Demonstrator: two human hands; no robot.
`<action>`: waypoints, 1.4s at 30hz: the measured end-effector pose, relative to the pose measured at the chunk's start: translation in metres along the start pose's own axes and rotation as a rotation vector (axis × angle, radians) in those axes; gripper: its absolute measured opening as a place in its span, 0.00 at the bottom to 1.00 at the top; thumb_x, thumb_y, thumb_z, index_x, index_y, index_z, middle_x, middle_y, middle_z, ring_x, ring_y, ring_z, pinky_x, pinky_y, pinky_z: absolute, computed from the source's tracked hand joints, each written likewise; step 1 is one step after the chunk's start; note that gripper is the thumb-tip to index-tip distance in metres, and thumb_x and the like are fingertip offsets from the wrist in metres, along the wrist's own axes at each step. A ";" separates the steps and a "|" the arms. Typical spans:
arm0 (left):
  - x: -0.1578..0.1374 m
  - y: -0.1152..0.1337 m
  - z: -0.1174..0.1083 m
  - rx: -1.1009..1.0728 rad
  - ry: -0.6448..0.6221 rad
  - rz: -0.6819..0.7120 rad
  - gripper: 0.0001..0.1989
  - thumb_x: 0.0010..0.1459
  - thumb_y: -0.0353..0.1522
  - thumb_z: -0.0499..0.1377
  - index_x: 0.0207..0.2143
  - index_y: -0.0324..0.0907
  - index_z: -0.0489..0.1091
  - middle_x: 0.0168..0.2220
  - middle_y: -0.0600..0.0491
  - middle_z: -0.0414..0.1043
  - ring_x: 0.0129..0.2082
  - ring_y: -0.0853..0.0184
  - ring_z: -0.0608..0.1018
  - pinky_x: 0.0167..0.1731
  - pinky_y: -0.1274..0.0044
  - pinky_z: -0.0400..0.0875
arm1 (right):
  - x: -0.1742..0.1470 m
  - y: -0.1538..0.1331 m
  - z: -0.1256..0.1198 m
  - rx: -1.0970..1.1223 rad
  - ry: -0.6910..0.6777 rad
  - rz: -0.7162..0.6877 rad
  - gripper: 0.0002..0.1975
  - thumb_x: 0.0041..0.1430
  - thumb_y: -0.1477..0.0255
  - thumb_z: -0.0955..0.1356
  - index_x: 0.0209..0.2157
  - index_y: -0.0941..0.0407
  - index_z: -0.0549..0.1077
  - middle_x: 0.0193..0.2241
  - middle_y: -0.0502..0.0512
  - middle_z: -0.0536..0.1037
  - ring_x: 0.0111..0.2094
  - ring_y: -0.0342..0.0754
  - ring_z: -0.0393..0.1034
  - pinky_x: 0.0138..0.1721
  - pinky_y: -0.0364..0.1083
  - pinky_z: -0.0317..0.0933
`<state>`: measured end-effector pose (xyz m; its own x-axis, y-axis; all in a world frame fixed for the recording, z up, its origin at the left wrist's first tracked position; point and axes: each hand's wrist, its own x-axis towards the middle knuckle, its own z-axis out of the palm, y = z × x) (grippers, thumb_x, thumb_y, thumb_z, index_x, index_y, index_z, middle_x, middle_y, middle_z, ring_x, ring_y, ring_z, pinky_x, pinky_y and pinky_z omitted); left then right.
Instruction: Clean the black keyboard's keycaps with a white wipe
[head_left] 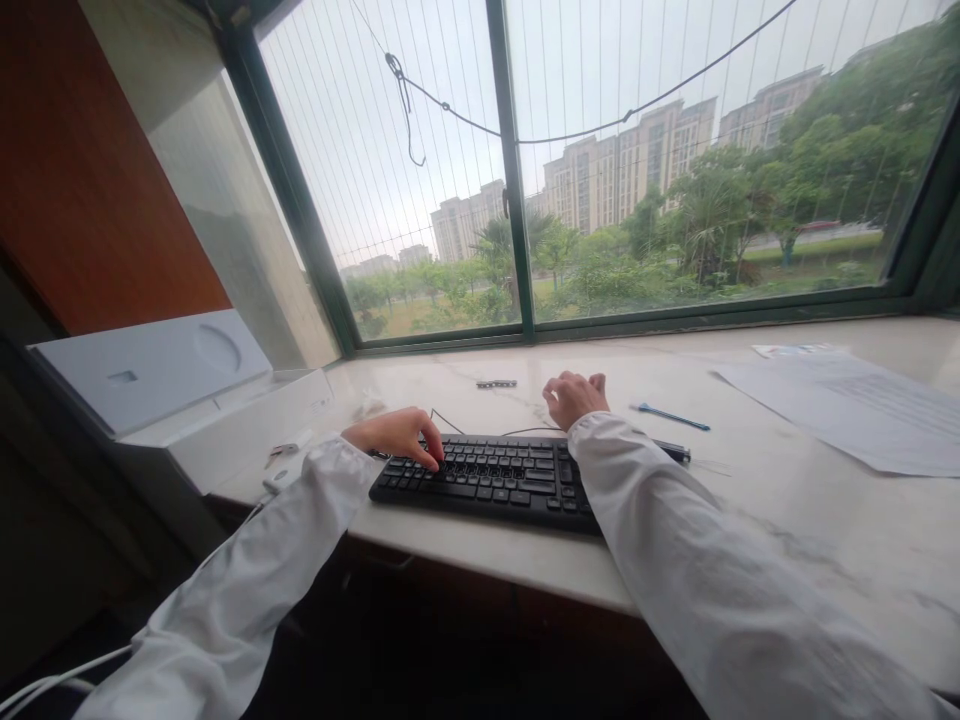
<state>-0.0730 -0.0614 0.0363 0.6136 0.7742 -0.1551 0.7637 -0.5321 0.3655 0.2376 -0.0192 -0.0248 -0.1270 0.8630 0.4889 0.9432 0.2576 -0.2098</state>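
Observation:
A black keyboard (487, 492) lies at the front edge of the pale stone-look counter; several spots in its middle rows look bare of keycaps. My left hand (401, 436) bends down over its left half, thumb and fingertips close together at the keys. Whatever is between those tips is too small to make out. Beyond the keyboard's back edge, my right hand (576, 397) is raised with thumb and forefinger drawn together and another finger lifted; what it pinches, if anything, is hidden. A small dark strip-like row of pieces (496, 384) lies left of it.
A blue slim tool (673, 417) and a dark rod (673, 452) lie right of the keyboard. Printed paper (847, 405) covers the far right. An open white box (157, 370) stands at left, with metal keys (282, 451) nearby. A window (517, 200) rises behind the counter (795, 560).

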 end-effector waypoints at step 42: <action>0.013 0.002 -0.001 0.181 -0.059 -0.002 0.10 0.44 0.39 0.69 0.31 0.47 0.80 0.29 0.58 0.79 0.29 0.70 0.78 0.32 0.81 0.66 | -0.001 -0.001 0.000 -0.052 -0.096 0.013 0.15 0.61 0.73 0.59 0.34 0.56 0.78 0.37 0.59 0.76 0.36 0.50 0.67 0.46 0.55 0.43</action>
<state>-0.0638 -0.0519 0.0354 0.6189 0.7565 -0.2113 0.7851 -0.5877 0.1954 0.2367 -0.0202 -0.0247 -0.1407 0.9044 0.4029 0.9594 0.2250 -0.1701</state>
